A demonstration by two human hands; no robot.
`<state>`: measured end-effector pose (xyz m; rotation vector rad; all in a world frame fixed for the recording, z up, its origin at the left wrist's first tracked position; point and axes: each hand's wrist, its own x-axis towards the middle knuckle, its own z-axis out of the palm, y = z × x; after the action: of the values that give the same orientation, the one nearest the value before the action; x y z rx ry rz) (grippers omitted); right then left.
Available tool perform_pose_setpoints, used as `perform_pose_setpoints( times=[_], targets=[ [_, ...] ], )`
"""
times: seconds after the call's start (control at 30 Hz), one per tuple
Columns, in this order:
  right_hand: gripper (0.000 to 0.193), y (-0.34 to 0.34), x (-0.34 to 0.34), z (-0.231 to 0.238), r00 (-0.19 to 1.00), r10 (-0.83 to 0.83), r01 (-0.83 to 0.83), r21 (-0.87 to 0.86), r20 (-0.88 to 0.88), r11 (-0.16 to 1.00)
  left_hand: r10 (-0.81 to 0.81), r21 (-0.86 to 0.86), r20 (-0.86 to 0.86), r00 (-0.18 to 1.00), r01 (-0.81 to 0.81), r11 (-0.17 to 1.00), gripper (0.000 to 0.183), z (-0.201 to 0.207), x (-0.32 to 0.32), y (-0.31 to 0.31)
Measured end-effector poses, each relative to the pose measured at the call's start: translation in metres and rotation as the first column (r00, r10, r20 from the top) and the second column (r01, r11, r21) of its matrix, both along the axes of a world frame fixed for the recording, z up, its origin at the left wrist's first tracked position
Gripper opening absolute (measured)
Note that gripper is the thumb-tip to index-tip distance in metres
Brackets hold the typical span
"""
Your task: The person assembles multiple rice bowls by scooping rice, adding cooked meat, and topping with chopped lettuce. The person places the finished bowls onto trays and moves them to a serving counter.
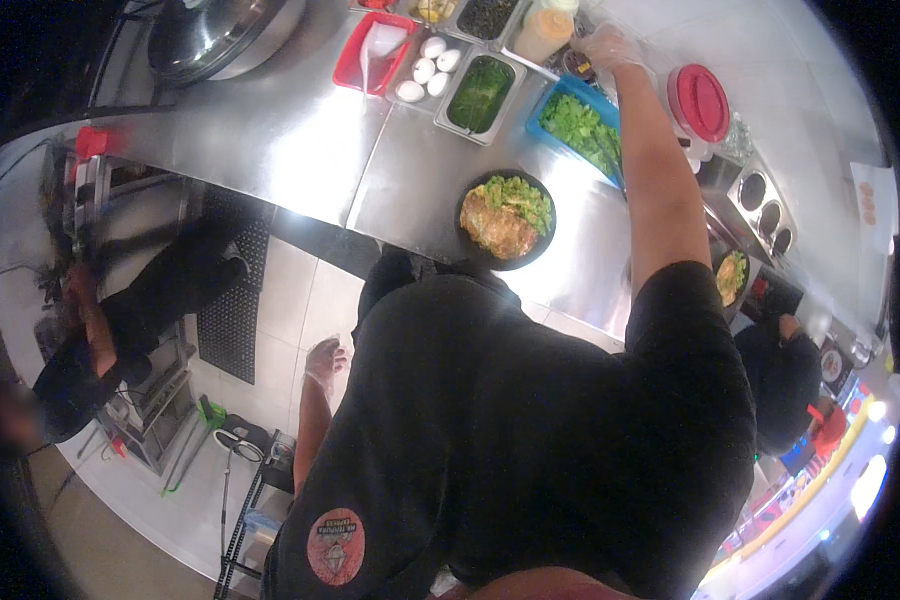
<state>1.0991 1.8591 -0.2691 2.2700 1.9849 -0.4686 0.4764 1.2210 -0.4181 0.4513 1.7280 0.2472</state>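
Observation:
A black bowl (505, 218) with green leaves and an orange-brown portion stands on the steel counter (300, 130), right in front of my body. My right hand (610, 45), in a clear glove, reaches far across the counter. It hovers over a small dark container (575, 62) beside an orange squeeze bottle (545, 30). Its fingers point down, and whether they hold anything is not visible. My left hand (325, 360), also gloved, hangs at my side below the counter edge with loose fingers and nothing in it.
A blue tub of lettuce (580, 125), a steel pan of dark greens (482, 95), white eggs (430, 65), a red tray with a white scoop (375, 50), a red-lidded tub (700, 100) and a big steel pot (220, 35) line the counter. Two people in black work at left (120, 320) and right (780, 370).

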Motion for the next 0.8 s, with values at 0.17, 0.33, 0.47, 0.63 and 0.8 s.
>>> perform_pose_setpoints(
  times=[0.17, 0.33, 0.47, 0.63, 0.8],
  targets=[
    [0.043, -0.086, -0.013, 0.032, 0.958, 0.116, 0.065, 0.596, -0.261, 0.8, 0.39, -0.181, 0.127, 0.912, -0.365, 0.913, 0.033, -0.023, -0.004, 0.028],
    [0.039, -0.173, -0.122, 0.035, 0.458, -0.1, 0.037, -0.094, -0.883, 0.995, 0.155, -0.228, 0.156, 0.975, -0.117, 0.967, 0.033, -0.051, -0.046, 0.103],
    [0.034, -0.169, -0.195, 0.025, 0.919, 0.125, -0.179, -0.112, -0.374, 0.977, 0.261, -0.11, 0.4, 0.878, -0.236, 0.965, 0.025, -0.075, -0.109, 0.167],
    [0.034, -0.155, -0.189, -0.048, 0.952, 0.286, -0.268, -0.152, 0.11, 0.951, 0.158, 0.071, 0.165, 0.974, -0.171, 0.983, 0.038, -0.008, -0.119, 0.241],
    [0.031, -0.14, -0.183, -0.028, 0.994, -0.022, 0.037, -0.146, 0.108, 0.989, 0.216, -0.089, 0.208, 0.954, -0.202, 0.975, 0.033, -0.057, -0.17, 0.197]
  ],
)
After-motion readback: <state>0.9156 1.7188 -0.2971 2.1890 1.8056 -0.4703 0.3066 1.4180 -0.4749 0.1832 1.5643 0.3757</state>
